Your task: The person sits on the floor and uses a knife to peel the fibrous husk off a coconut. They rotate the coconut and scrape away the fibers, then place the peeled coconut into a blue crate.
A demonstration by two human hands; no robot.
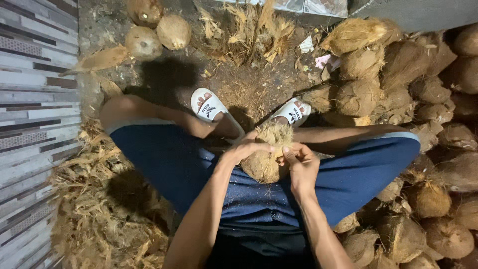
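A brown, fibrous coconut (265, 159) rests between my knees, above my blue shorts. My left hand (246, 148) grips its upper left side, fingers curled over the husk. On the coconut's right side my right hand (298, 162) is closed, pinching a strip of husk fibre at the edge. Both forearms reach in from the bottom of the view. My feet in white slide sandals (209, 105) rest on the dirt floor ahead.
A large pile of husked coconuts (408, 99) fills the right side. Three rounder coconuts (157, 30) lie at the top left. Torn husk fibre (99, 209) is heaped at lower left. A striped tiled wall (30, 99) runs along the left.
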